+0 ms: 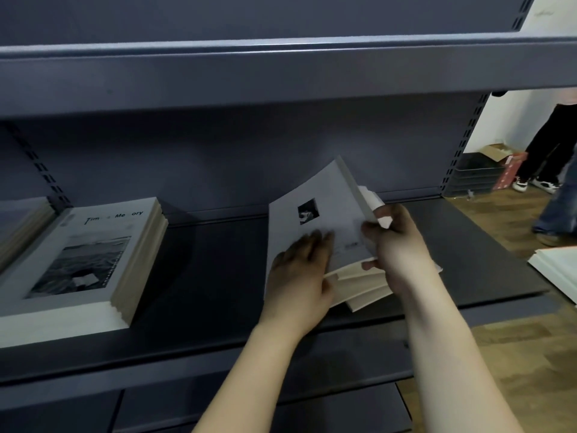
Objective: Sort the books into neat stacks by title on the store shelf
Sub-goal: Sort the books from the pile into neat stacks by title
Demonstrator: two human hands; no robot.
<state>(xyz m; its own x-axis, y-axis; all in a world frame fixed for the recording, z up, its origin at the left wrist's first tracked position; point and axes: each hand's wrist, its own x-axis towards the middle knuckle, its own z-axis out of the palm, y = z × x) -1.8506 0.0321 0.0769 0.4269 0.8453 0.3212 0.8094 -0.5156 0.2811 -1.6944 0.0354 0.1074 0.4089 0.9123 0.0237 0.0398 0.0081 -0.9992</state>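
The step in hand is squaring up a loose pile (359,292) of books on the shelf (203,276), with both hands working on its top copy. The left hand (299,270) lies on the front of the grey-covered book (324,195), fingers fairly straight and spread and gripping nothing. The right hand (396,245) has its thumb on the cover and its fingers curled round the book's right edge, so that the far end of the book bows up off the pile. Under both hands the lower copies fan out toward the person, their cream page edges stepped and not aligned; I count at least 3, but the hands hide the rest.

Well to the left of the left hand sits 1 finished stack (93,254), its edges even, with a different cover (a large photograph under a partly readable title ending in "Memory"). This title looks sorted already; the pile under the hands is not yet neat.

The next move probably calls for lowering the raised book flat, then pushing the fanned edges in from both sides until the copies sit flush. The bowed cover could crease if pressed down while bent.
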